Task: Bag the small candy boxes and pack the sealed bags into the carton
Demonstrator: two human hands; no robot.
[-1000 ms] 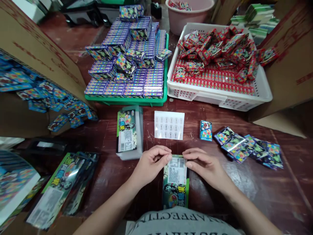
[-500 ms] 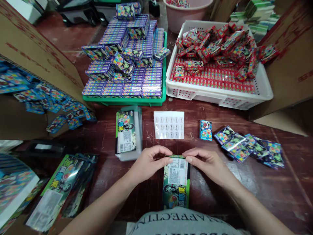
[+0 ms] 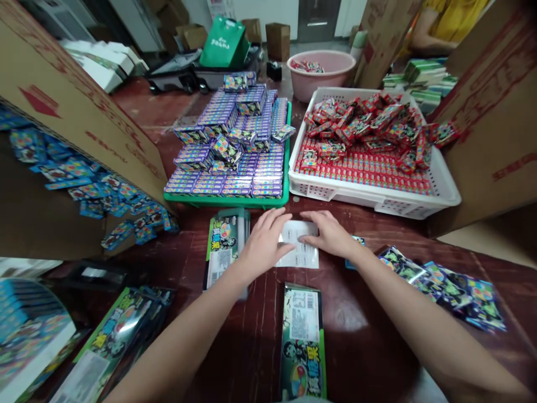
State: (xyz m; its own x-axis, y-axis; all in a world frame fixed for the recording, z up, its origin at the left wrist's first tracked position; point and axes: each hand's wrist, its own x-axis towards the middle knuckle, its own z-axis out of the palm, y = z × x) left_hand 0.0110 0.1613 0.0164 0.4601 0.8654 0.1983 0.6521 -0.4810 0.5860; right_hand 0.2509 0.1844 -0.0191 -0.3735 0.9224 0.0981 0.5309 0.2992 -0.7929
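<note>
My left hand (image 3: 265, 239) reaches over the left edge of a white sheet of round stickers (image 3: 305, 258), thumb and fingers apart. My right hand (image 3: 329, 234) is at the sheet's right side, its thumb over the printed circles and its fingers spread from it. Whether either hand touches the sheet is hard to tell. Nearer to me lies a green and black candy package (image 3: 302, 341) with a white label, untouched. Left of the sheet is a stack of clear plastic cases with a printed card (image 3: 220, 246). A small blue box (image 3: 350, 262) is partly hidden by my right forearm.
Purple boxes fill a green tray (image 3: 226, 202); red boxes fill a white basket (image 3: 356, 196). Cardboard cartons (image 3: 79, 101) flank both sides. Purple packets (image 3: 444, 285) lie at right, more packages (image 3: 109, 341) at left. Behind are a pink tub (image 3: 321, 84) and a person's yellow sleeve (image 3: 457, 19).
Both hands have let go of the candy package's top end and moved forward to the sticker sheet. The package stays lying flat. The camera view has tilted up.
</note>
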